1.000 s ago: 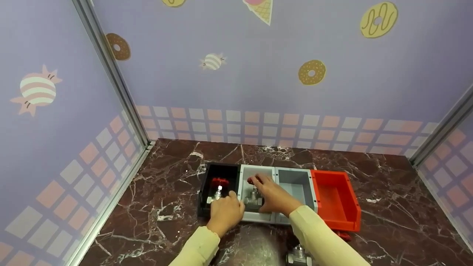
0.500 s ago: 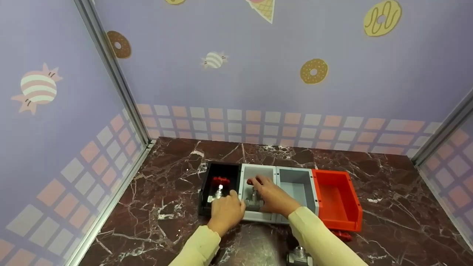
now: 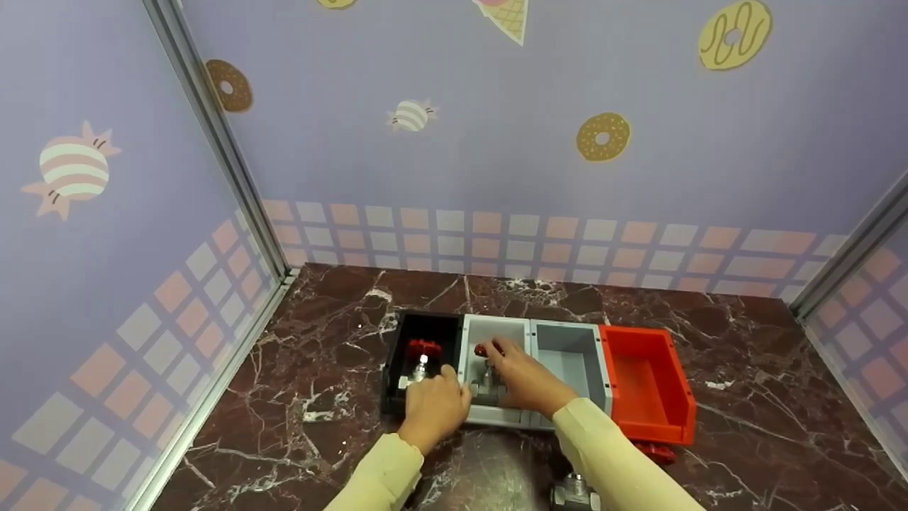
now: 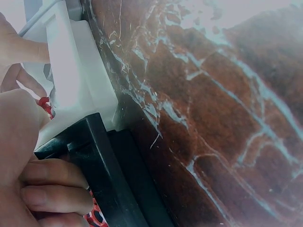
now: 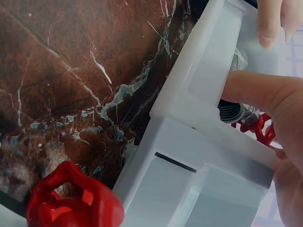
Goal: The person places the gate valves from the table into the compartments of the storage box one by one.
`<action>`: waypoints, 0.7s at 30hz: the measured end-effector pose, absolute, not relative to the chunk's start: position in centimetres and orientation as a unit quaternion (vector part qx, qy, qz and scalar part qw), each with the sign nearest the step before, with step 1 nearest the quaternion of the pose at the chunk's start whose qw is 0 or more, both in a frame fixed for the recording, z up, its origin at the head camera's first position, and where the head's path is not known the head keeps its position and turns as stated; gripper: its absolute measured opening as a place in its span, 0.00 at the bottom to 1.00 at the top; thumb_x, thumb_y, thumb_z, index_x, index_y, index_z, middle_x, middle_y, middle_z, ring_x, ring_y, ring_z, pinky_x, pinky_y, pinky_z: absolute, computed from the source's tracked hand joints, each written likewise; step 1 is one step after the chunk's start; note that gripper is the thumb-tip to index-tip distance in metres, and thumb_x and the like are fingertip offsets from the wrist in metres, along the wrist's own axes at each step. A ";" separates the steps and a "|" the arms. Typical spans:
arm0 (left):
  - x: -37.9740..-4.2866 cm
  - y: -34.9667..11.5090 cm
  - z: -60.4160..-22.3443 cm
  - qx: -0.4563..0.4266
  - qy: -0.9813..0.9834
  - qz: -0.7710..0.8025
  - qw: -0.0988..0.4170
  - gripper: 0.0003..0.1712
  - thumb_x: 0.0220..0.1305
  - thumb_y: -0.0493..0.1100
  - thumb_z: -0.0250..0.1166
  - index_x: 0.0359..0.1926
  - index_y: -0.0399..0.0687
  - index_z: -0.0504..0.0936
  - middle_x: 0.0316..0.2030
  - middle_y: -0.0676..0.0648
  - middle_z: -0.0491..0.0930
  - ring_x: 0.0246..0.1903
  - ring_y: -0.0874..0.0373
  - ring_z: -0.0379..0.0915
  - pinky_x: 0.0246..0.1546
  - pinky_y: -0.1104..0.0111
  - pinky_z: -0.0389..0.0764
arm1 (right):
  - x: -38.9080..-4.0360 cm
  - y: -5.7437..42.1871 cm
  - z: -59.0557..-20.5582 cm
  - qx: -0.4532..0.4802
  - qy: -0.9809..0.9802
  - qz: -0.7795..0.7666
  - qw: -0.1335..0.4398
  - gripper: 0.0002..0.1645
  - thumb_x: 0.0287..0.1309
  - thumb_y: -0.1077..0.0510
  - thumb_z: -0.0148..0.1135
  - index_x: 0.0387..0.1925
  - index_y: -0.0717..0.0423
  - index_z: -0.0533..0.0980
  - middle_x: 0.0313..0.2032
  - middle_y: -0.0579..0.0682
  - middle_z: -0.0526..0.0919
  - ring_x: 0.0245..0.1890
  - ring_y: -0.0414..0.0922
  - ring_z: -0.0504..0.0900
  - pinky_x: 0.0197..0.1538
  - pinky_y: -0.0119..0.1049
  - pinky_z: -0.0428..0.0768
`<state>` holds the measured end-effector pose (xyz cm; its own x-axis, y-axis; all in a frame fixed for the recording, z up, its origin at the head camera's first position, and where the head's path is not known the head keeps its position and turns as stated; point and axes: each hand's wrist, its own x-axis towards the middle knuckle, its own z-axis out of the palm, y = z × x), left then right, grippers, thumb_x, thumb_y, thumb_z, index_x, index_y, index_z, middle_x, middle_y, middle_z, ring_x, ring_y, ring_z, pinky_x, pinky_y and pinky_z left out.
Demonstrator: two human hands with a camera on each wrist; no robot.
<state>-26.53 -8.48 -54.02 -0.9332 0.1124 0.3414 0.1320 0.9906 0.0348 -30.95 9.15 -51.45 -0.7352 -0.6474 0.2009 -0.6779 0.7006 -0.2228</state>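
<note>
Since almost nothing has shifted over the last second, we judge the work to be lingering at one spot: our right hand (image 3: 528,377) grips a silver metal valve (image 3: 486,389) with a round red handwheel (image 3: 480,350), inside the white plastic bin (image 3: 489,416). Our left hand (image 3: 438,404) curls at the front of the black plastic bin (image 3: 429,326); whether it holds anything, we cannot tell.

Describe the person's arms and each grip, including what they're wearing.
A long, pale cream-yellow cloth left sleeve and a matching right sleeve reach the wrists, plain and faintly wrinkled. The left grip and right grip are ungloved hands, with no rings visible.
</note>
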 end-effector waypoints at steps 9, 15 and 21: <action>-26.7 -8.5 -54.1 -0.058 -0.984 -0.034 0.164 0.19 0.58 0.57 0.55 0.28 0.45 0.70 0.15 0.45 0.76 0.13 0.48 0.71 0.12 0.58 0.65 | -30.8 8.9 -51.5 0.361 -0.920 0.139 0.057 0.53 0.36 0.53 0.73 0.64 0.65 0.58 0.58 0.66 0.65 0.57 0.60 0.70 0.56 0.48 0.71; -26.6 -8.5 -53.9 -0.055 -0.987 -0.048 0.146 0.19 0.58 0.56 0.54 0.27 0.45 0.69 0.15 0.44 0.76 0.13 0.48 0.71 0.12 0.58 0.64 | -30.8 8.8 -51.7 0.366 -0.917 0.144 0.067 0.52 0.32 0.58 0.73 0.62 0.66 0.60 0.55 0.64 0.67 0.52 0.57 0.72 0.53 0.47 0.73; -26.7 -8.5 -53.8 -0.054 -0.988 -0.047 0.139 0.19 0.59 0.56 0.53 0.28 0.45 0.70 0.16 0.44 0.76 0.13 0.48 0.72 0.13 0.57 0.64 | -30.8 8.8 -51.9 0.370 -0.915 0.142 0.075 0.53 0.29 0.60 0.73 0.61 0.67 0.60 0.54 0.63 0.68 0.50 0.57 0.74 0.54 0.47 0.73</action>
<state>-26.68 -8.55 -53.80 -0.9552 0.0944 0.2805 0.1204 0.9897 0.0772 -30.80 8.82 -51.88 -0.7153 -0.6551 0.2431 -0.6980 0.6862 -0.2048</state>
